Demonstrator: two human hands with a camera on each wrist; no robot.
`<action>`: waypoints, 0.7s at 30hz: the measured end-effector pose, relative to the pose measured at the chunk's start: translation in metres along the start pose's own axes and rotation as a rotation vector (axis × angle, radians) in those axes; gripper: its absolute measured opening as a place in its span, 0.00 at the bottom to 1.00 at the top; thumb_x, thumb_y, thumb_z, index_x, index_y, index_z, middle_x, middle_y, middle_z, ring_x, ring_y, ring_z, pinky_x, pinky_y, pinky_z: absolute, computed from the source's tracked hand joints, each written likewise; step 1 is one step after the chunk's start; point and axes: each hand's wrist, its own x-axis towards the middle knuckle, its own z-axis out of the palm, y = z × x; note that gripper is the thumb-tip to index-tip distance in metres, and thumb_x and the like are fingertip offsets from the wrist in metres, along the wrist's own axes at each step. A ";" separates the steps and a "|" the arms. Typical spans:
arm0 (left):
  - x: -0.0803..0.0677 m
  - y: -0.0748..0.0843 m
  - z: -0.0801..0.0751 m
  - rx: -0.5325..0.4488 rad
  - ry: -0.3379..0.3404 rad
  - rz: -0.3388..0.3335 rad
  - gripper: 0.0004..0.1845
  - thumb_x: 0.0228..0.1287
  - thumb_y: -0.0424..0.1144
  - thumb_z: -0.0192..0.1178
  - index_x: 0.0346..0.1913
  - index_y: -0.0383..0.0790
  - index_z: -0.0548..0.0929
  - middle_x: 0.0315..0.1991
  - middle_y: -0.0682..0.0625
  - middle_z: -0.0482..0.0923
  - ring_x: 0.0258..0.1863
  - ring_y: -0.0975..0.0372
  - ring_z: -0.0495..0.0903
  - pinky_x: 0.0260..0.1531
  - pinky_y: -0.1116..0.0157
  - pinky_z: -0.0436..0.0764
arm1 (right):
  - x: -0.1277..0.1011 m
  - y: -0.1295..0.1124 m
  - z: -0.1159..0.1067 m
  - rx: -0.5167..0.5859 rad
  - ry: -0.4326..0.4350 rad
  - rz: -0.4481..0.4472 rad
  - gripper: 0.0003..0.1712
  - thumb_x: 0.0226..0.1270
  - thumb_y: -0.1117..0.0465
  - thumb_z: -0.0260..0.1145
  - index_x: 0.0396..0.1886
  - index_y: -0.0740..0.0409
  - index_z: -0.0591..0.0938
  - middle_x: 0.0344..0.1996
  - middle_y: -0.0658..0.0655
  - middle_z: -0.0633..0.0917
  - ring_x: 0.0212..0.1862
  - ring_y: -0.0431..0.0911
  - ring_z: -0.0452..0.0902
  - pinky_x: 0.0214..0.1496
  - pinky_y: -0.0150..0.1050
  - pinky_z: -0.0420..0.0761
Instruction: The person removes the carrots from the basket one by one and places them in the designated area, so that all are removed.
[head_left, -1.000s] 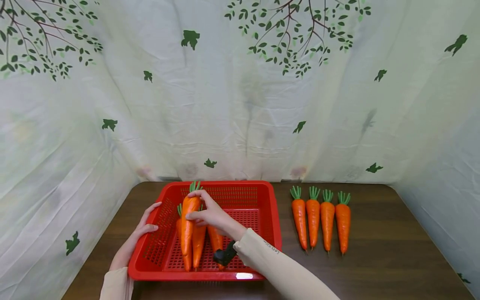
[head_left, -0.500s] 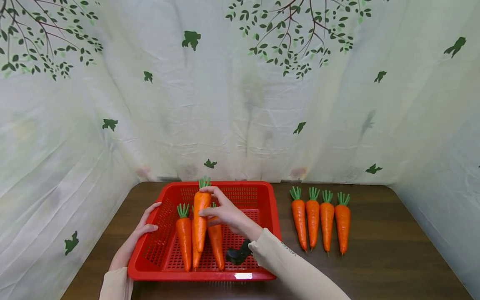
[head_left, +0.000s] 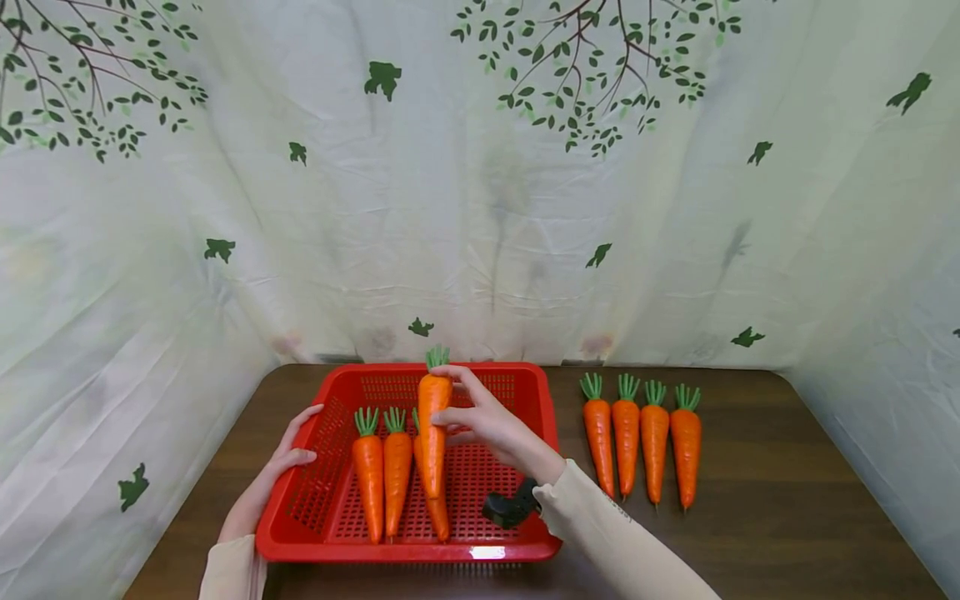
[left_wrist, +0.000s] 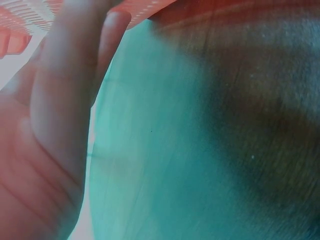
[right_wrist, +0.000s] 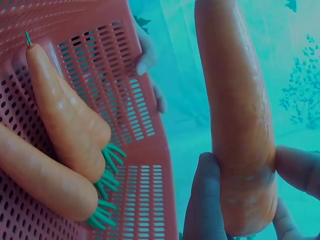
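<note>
While my left hand [head_left: 272, 475] rested, fingers nearly straight, on the left rim of the basket [head_left: 412, 552], my right hand [head_left: 487, 423] pinched one carrot [head_left: 432, 433] above it, between thumb and fingers. Inside lay three carrots [head_left: 369, 483], side by side. On the bench [head_left: 772, 483], right of the basket, lay four carrots [head_left: 655, 454], one row.

"what's in the right grip [head_left: 487, 423]?"
"an orange carrot [head_left: 431, 446], green top at the far end, pinched above the red basket [head_left: 360, 552]."
"and inside?"
"three carrots [head_left: 396, 475], side by side. the left grip [head_left: 272, 473] holds the rim."
"others?"
"four carrots [head_left: 655, 446], lined up on the desk [head_left: 780, 492]."
</note>
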 end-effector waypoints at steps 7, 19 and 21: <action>-0.001 0.000 0.000 0.020 0.019 -0.018 0.38 0.56 0.23 0.39 0.69 0.59 0.64 0.54 0.58 0.69 0.47 0.68 0.74 0.43 0.72 0.74 | -0.015 -0.003 -0.013 -0.025 0.000 -0.002 0.34 0.64 0.65 0.64 0.67 0.44 0.64 0.64 0.61 0.61 0.44 0.53 0.78 0.44 0.48 0.80; -0.001 0.001 0.000 0.045 0.039 -0.038 0.38 0.56 0.24 0.40 0.69 0.60 0.64 0.54 0.58 0.69 0.46 0.68 0.73 0.42 0.72 0.74 | -0.039 0.002 -0.038 -0.039 0.024 -0.020 0.36 0.64 0.65 0.63 0.69 0.45 0.61 0.64 0.62 0.61 0.45 0.53 0.76 0.45 0.49 0.79; -0.002 0.001 0.000 0.046 0.038 -0.041 0.38 0.57 0.24 0.40 0.69 0.60 0.63 0.54 0.58 0.69 0.47 0.68 0.73 0.42 0.72 0.73 | -0.043 0.002 -0.042 -0.049 0.030 -0.021 0.36 0.64 0.65 0.63 0.69 0.45 0.61 0.65 0.62 0.61 0.45 0.53 0.76 0.45 0.48 0.79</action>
